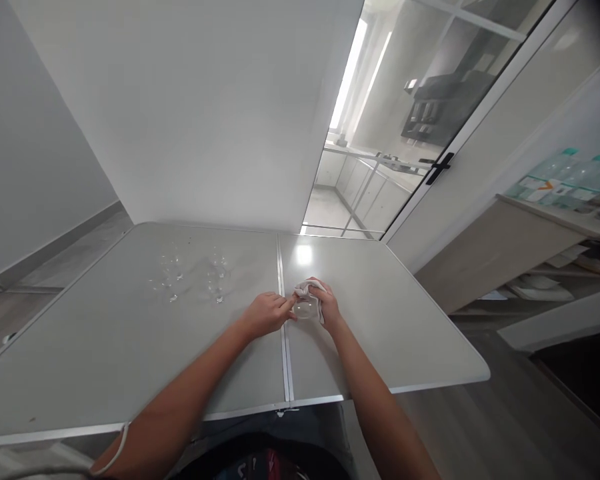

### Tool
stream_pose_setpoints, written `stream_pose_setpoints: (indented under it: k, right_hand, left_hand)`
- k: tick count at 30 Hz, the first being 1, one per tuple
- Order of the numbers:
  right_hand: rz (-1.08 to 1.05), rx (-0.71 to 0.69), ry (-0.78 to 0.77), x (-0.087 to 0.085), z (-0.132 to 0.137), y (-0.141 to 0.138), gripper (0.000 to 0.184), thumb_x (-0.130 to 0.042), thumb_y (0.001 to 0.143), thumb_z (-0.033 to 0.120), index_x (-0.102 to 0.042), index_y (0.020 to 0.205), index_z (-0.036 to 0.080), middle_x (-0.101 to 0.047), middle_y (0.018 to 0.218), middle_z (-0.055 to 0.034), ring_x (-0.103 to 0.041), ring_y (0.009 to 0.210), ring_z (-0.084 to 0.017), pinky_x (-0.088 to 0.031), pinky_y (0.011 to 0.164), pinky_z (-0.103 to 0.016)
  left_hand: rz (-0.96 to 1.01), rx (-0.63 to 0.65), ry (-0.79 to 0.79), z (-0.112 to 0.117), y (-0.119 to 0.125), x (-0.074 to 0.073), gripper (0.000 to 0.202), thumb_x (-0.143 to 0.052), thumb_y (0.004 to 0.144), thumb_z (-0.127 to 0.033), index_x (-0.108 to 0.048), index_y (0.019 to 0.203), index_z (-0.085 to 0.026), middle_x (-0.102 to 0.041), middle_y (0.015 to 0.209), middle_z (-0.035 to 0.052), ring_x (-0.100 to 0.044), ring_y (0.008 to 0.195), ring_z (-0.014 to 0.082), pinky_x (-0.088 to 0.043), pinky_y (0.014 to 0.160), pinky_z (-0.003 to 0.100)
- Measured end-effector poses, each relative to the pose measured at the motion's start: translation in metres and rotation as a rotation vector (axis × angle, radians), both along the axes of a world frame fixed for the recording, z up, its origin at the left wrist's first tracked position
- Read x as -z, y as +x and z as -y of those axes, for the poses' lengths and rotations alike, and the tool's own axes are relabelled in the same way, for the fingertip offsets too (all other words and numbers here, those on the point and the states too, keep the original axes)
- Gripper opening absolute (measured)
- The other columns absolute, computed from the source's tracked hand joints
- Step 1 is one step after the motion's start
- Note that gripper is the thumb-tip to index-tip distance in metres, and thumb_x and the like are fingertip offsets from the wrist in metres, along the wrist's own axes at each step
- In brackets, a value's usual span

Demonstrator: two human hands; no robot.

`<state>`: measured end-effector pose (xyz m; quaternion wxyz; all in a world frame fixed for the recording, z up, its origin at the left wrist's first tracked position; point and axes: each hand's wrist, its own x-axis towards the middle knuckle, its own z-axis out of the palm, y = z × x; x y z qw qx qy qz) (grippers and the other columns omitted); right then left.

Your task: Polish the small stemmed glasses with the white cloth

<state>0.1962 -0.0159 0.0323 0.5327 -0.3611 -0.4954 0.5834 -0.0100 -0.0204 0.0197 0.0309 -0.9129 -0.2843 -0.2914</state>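
A clear drinking glass (306, 311) is between my two hands, just right of the table's metal seam. My left hand (269, 313) is closed at its left side, fingers and thumb on the glass. In my right hand (329, 304) is a bunched white cloth (309, 287), pressed over the glass's far side, with one end hanging down its right side. The cloth and fingers hide part of the glass, so its full shape cannot be made out. Several clear glasses (219, 283) stand apart on the left half of the table.
The pale table (130, 360) has a metal edge and butts against a white wall (205, 120). Behind its right part is a glass-paned door (375, 153) with a black handle (439, 168). Plastic bottles (555, 177) stand on a shelf unit (510, 247) at the right.
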Motion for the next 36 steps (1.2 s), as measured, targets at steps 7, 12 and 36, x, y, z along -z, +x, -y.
stream_pose_setpoints:
  k: [7, 12, 36]
  right_hand:
    - [-0.218, -0.214, -0.288, 0.01, -0.004, 0.012, 0.026, -0.068, 0.079, 0.035, -0.071, 0.096, 0.016, -0.069, 0.078, -0.0032, -0.061, 0.065, -0.018, -0.051, 0.063, -0.03]
    - [-0.31, -0.055, -0.24, 0.019, -0.005, 0.001, 0.018, -0.076, 0.076, 0.031, -0.071, 0.088, 0.019, -0.069, 0.076, -0.0006, -0.061, 0.064, -0.016, -0.051, 0.063, -0.028]
    - [-0.011, 0.238, 0.074, 0.007, 0.007, -0.005, 0.029, -0.058, 0.091, 0.047, -0.069, 0.093, 0.021, -0.068, 0.086, -0.0035, -0.062, 0.078, -0.021, -0.053, 0.072, -0.033]
  left_hand:
    - [0.195, 0.076, -0.259, -0.003, -0.008, 0.003, 0.031, -0.064, 0.092, -0.045, -0.063, 0.115, -0.024, -0.068, 0.075, 0.0017, -0.063, 0.065, 0.0152, -0.045, 0.065, 0.025]
    - [0.586, 0.013, -0.53, -0.004, 0.004, 0.013, 0.031, -0.063, 0.091, -0.044, -0.052, 0.111, -0.024, -0.061, 0.072, -0.0041, -0.054, 0.06, 0.0114, -0.044, 0.063, 0.023]
    - [0.493, -0.079, -0.369, 0.011, 0.017, 0.013, 0.028, -0.065, 0.091, -0.042, -0.051, 0.105, -0.023, -0.069, 0.078, 0.0009, -0.064, 0.063, 0.0152, -0.046, 0.062, 0.025]
